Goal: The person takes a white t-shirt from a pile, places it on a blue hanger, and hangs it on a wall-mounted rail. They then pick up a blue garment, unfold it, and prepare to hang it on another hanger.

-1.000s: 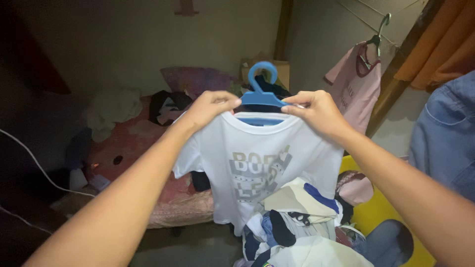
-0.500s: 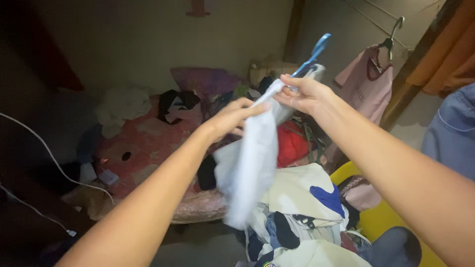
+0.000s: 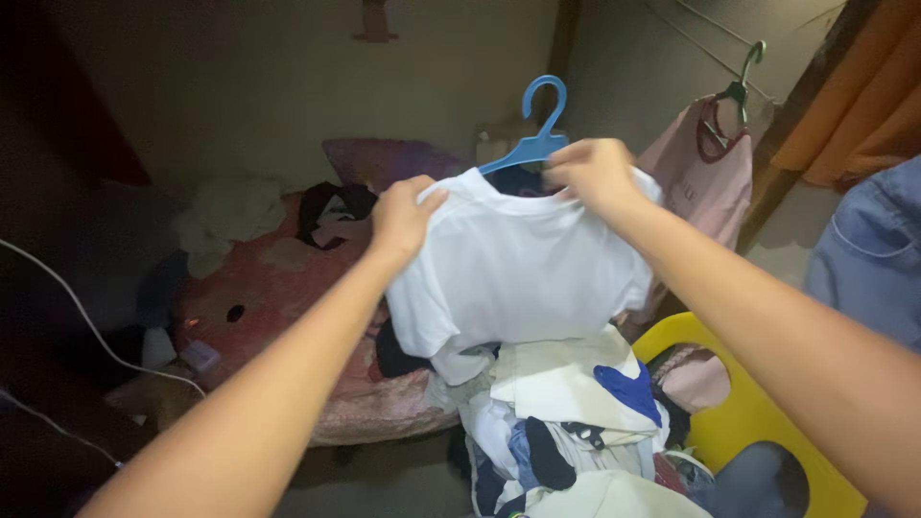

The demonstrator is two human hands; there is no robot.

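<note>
Holding a small white T-shirt [image 3: 518, 269] up in the middle of the scene, both hands grip it at the shoulders. The left hand [image 3: 403, 216] pinches the shirt's left shoulder, its fingers closed on the cloth. The right hand [image 3: 595, 173] clutches the right shoulder near the collar, fingers closed on the fabric there. The shirt hangs on a blue plastic hanger [image 3: 532, 134], whose hook stands upright above the collar, and its plain side faces the camera. Its lower hem droops onto a heap of clothes [image 3: 576, 422] piled near, white, blue and dark pieces jumbled together. To the right of the heap, touching it, is a yellow plastic chair [image 3: 758, 422]. Farther off on the left lies a pink cushion [image 3: 278, 288] with loose garments on it. On the far right, a pink shirt [image 3: 700, 173] hangs from a green hanger [image 3: 743, 77] against the wall. A blue denim garment [image 3: 868, 249] hangs at the right edge.
</note>
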